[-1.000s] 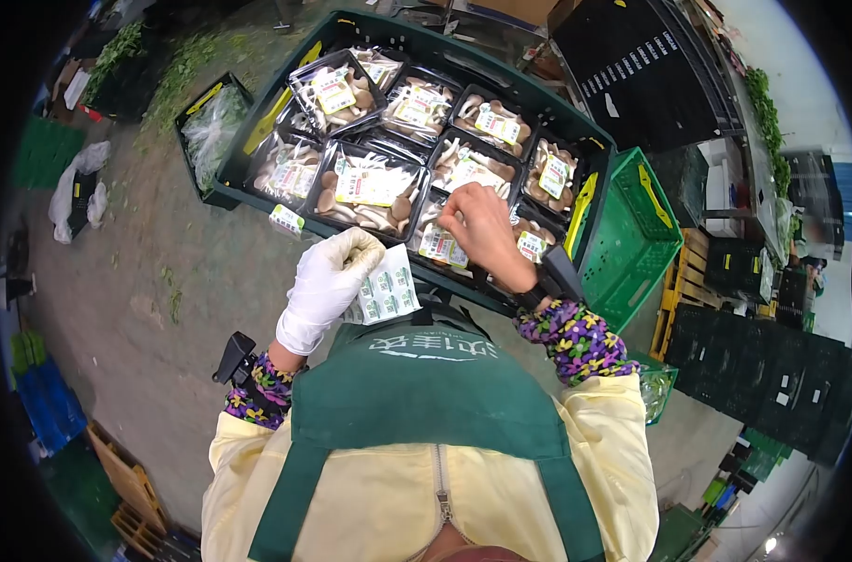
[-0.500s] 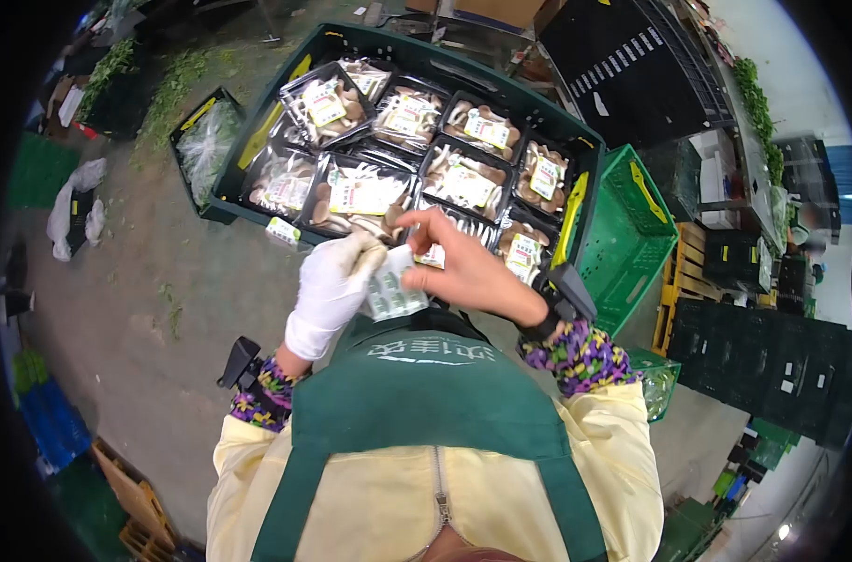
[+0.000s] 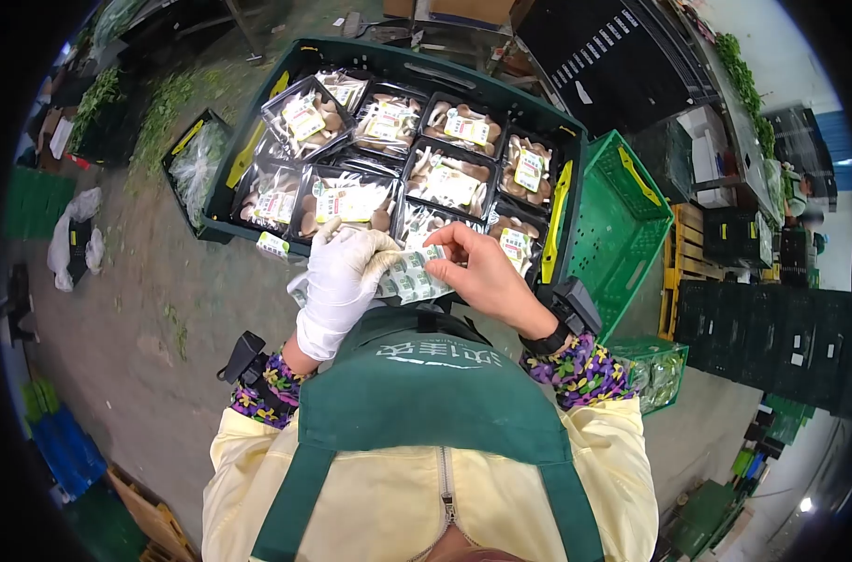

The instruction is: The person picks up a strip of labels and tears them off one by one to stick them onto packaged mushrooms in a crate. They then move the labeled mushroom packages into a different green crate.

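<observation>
My left hand (image 3: 334,292), in a white glove, has its fingers closed on a strip of printed labels (image 3: 413,279), whose other end shows at the left of the glove. The bare fingers of my right hand (image 3: 490,283) pinch the strip's right end. Both hands are above the near edge of a dark green crate (image 3: 426,70). Inside it lie several black trays of wrapped mushrooms (image 3: 449,180), each with a label on top. One mushroom tray (image 3: 304,120) sits tilted on others at the far left. A small label (image 3: 273,244) hangs at the crate's near left rim.
A bright green crate (image 3: 623,234) stands to the right of the dark one, near a wooden pallet (image 3: 685,248). On the left, a small crate holds a plastic bag (image 3: 201,169). Black stacked crates (image 3: 772,332) line the right side. Leaf scraps litter the floor (image 3: 178,281).
The label strip has turned from hanging downward to stretching sideways between my hands. My right hand has moved slightly right and down, away from the left. The view has shifted a little.
</observation>
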A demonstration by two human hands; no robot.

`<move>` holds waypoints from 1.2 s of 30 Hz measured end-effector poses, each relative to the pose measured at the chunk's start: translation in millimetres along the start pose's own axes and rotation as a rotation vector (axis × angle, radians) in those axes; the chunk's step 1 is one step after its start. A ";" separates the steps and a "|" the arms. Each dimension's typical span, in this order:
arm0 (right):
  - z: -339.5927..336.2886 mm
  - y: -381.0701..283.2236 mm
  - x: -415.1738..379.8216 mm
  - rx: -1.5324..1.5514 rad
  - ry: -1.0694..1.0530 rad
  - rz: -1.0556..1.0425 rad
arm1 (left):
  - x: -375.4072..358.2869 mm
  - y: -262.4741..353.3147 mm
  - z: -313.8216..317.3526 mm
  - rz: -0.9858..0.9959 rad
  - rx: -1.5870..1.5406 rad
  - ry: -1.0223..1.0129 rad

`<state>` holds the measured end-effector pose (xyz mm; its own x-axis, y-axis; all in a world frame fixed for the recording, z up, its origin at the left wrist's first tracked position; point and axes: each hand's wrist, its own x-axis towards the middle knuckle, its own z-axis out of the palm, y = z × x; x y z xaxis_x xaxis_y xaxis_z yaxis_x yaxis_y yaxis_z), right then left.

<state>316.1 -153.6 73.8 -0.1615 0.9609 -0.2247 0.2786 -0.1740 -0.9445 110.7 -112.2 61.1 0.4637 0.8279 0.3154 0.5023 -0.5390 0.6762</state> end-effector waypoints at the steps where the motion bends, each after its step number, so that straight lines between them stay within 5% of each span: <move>1: -0.6 2.1 -0.5 -0.006 0.038 0.039 | 0.9 2.2 0.5 0.034 0.051 0.019; 5: -7.2 9.2 -3.5 -0.043 0.073 0.090 | 3.2 5.5 3.7 0.067 0.107 0.007; 7: -16.6 7.9 -4.8 -0.646 0.140 -0.315 | 4.0 6.3 4.6 0.094 0.150 -0.053; 8: -17.9 0.6 -5.4 -0.647 0.143 -0.310 | 4.1 5.8 6.2 0.098 0.146 -0.057; 10: -18.5 -18.3 -5.1 -0.886 0.277 -0.640 | 4.6 4.4 9.7 0.145 0.155 -0.030; 15: -10.8 -6.5 -5.0 -1.140 0.215 -0.809 | 8.4 5.1 12.0 0.154 0.121 -0.121; 18: -15.6 -5.2 -13.8 -0.881 0.125 -0.682 | 5.6 -1.5 12.6 0.117 0.049 -0.146; 20: -37.4 1.3 -17.5 -0.481 0.305 -0.433 | 5.0 -3.6 3.5 0.085 0.040 -0.183; 22: -73.3 28.5 -11.9 -0.108 0.437 0.028 | 3.5 -5.3 -3.3 0.069 0.031 -0.202; 25: -93.6 67.1 -15.7 -0.447 0.498 0.254 | 1.0 -8.4 -4.6 0.077 0.015 -0.181; 27: -81.6 90.9 -15.5 -0.146 0.613 0.359 | 0.8 -6.1 -7.5 0.071 -0.002 -0.205; 32: -62.5 94.6 -16.9 -0.112 0.889 0.472 | 7.2 -9.4 -19.6 0.076 -0.069 -0.268; 36: -52.2 120.6 -9.5 -0.562 0.967 0.463 | 10.1 -22.3 -25.6 0.120 -0.153 -0.277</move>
<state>400.7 -172.5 -25.4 0.7700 0.6378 -0.0152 0.5337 -0.6571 -0.5324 85.5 -87.8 66.3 0.7046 0.6746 0.2202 0.3261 -0.5834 0.7438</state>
